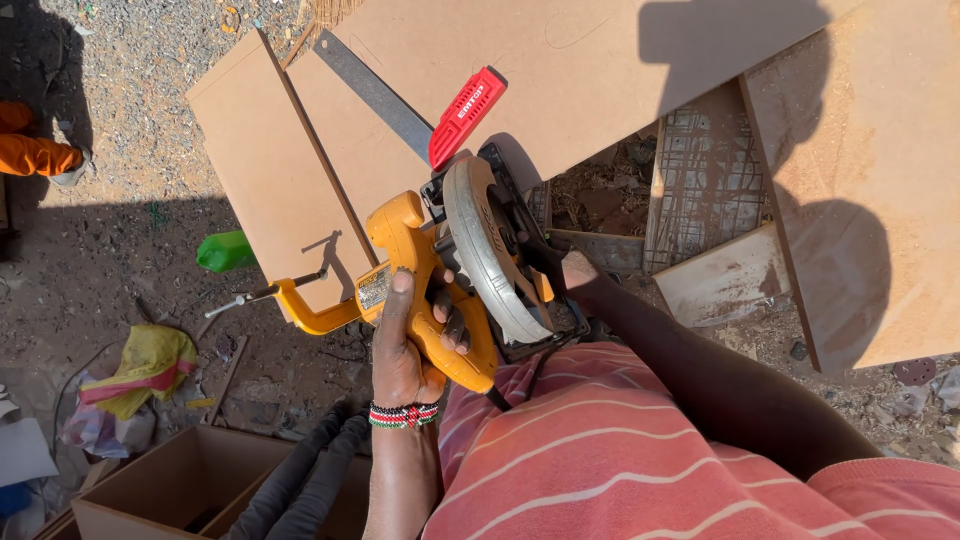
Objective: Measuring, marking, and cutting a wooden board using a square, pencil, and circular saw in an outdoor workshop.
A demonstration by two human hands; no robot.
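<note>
Setting: outdoors in hard sunlight, seen from above the person's own chest, with gravel ground (120, 240) below.
Saw: a yellow circular saw (455, 285) with a grey blade guard, held up in front of the person's striped red shirt (600, 450), over the near edge of the boards.
Left hand: the left hand (405, 345) is closed around the saw's yellow handle, thumb lying up along the grip and fingers wrapped round the far side; a beaded wristband (403, 414) sits at the wrist.
Right hand: the right hand (578, 270) reaches in behind the saw's blade guard and base; it touches the saw there, but shadow and the guard hide the fingers, so I cannot tell whether it is clasping anything.
Clamp: a yellow clamp (300, 305) with a metal screw handle grips the near corner of the narrow board, just left of the saw.
Boards: pale brown sheets (560, 90), one narrow piece (270, 170) lying beside the larger one.
Square: a metal ruler with a red handle (466, 112) rests on the large board, just above the saw.
Around: a green bottle (226, 250) and a yellow rag (150, 365) lie on the ground at left; an open wooden box (170, 485) sits bottom left; an orange sleeve (35, 150) of another person shows at the far left edge.
</note>
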